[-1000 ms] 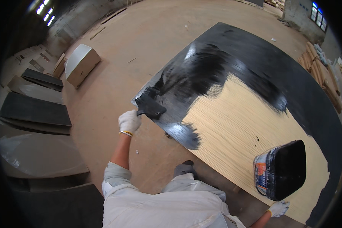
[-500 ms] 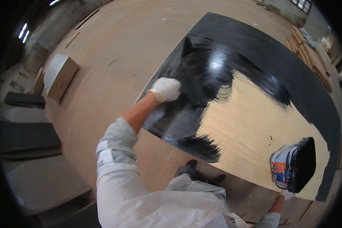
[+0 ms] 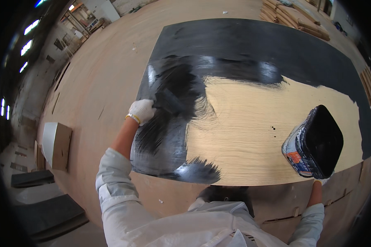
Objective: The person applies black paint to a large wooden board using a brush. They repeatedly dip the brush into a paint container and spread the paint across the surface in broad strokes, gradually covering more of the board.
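My left hand (image 3: 142, 111), in a white knitted glove, is closed around a paint brush (image 3: 170, 101) coated in black. The brush lies against the wet black paint at the left part of a large wood-grain board (image 3: 239, 136). Black covers the board's far side and left end, with streaky edges, while its middle is pale bare wood. At the near right, my gloved right hand (image 3: 324, 180) grips the lower edge of a paint bucket (image 3: 296, 152) with black paint inside. The bucket hides most of that hand's fingers.
Dark boards (image 3: 49, 216) lie in stacks at the left, near a pale box-like block (image 3: 57, 146). Brown bundles (image 3: 292, 18) lie beyond the board's far right. A dusty floor (image 3: 99, 78) surrounds the board.
The view has turned, so the board now lies straighter across it. My left hand has drawn the brush toward the board's left edge; my right hand stays at the bucket.
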The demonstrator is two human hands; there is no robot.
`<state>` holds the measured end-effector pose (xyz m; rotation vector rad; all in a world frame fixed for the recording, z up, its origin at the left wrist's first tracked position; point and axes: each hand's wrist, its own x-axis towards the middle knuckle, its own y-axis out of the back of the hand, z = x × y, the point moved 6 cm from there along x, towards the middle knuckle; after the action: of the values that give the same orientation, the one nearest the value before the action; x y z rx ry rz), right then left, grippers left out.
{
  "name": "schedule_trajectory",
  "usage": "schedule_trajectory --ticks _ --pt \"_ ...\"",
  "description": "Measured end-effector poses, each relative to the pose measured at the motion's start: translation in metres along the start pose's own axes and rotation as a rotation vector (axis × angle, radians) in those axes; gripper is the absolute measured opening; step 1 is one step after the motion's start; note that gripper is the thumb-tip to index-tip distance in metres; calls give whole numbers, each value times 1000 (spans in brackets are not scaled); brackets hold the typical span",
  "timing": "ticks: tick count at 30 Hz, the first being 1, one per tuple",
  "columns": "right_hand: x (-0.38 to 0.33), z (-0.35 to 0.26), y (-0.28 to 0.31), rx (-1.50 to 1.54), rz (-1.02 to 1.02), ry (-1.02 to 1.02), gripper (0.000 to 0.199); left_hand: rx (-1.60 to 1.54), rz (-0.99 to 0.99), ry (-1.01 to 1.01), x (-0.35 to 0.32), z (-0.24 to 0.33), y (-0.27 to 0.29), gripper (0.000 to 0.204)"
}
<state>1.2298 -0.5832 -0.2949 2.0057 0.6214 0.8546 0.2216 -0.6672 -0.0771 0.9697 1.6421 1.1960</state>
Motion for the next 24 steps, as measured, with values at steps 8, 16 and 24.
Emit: schedule_trajectory --ticks 8,16,24 --pt "0 -6 3 -78 -29 -68 87 210 -124 -344 87 140 61 39" --pt "0 -2 1 -101 -62 -88 81 269 -112 -318 125 139 71 38" --pt "-6 -2 13 -104 -175 -186 73 275 -68 -443 135 176 70 36"
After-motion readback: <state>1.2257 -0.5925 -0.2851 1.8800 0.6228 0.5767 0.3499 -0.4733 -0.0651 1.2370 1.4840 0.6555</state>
